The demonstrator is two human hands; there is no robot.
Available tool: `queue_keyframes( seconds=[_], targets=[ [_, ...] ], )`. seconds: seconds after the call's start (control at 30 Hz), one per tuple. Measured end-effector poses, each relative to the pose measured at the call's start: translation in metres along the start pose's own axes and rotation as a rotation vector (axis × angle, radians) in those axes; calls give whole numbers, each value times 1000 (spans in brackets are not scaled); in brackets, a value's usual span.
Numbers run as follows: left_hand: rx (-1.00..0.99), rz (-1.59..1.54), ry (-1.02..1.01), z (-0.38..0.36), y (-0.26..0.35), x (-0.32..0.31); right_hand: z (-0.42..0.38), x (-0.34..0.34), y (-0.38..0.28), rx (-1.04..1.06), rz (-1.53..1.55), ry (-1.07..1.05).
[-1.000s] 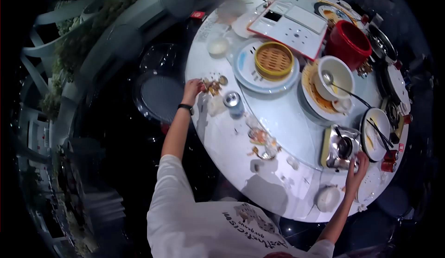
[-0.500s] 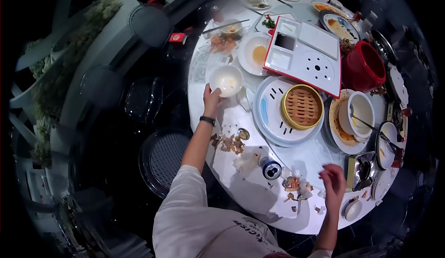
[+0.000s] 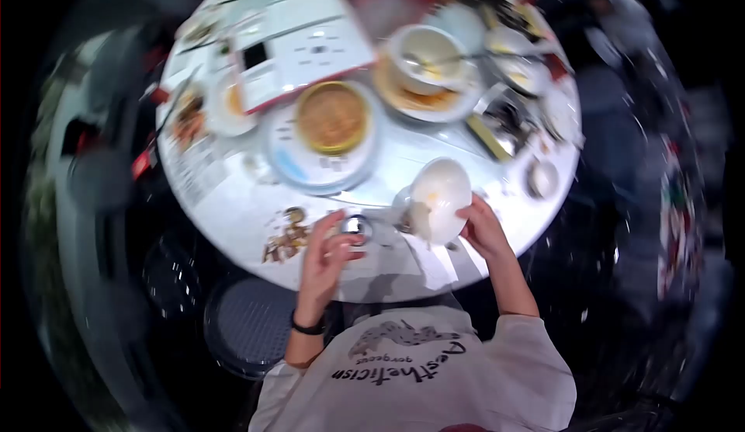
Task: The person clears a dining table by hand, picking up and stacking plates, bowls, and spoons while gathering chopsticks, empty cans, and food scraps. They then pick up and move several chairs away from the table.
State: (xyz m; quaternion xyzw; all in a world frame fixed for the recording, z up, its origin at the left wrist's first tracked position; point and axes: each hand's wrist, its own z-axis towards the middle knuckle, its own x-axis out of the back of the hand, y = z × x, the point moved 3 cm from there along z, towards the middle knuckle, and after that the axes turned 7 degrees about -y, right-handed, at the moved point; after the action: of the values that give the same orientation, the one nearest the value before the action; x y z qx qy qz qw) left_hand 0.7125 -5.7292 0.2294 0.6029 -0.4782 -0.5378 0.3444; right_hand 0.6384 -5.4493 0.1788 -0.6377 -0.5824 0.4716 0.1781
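Head view, items as follows.

White bowl [image 3: 444, 199]: centre of the frame, above the tabletop [image 3: 233, 218], tilted, with yellowish residue visible. Likely light, stiff, breakable, slick where soiled; best taken by the rim and outer wall.

Right hand [image 3: 485, 229]: closed on the bowl's right edge, thumb and fingers at the rim.

Left hand [image 3: 322, 257]: fingers spread, beside the metal can [image 3: 356, 229]; whether they touch it, cannot tell. Can: upright, probably light and easily tipped.

Food scraps [image 3: 285, 238]: lower left of centre, just left of the left hand.

Bamboo steamer [image 3: 332, 117]: upper centre, on a round plate [image 3: 291, 164].

Gas stove [image 3: 504, 121]: upper right of the bowl; small bowl [image 3: 542, 178] farther right.

Clearances: tabletop edge near, below both hands; steamer and stove hem the far side; more room directly above the bowl.
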Motion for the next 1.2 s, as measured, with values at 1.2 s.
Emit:
queue_keyframes(
  seconds=[1.2],
  targets=[
    [-265, 226, 1417, -539, -91, 85, -148, -174, 280, -437, 417, -637]
  ],
)
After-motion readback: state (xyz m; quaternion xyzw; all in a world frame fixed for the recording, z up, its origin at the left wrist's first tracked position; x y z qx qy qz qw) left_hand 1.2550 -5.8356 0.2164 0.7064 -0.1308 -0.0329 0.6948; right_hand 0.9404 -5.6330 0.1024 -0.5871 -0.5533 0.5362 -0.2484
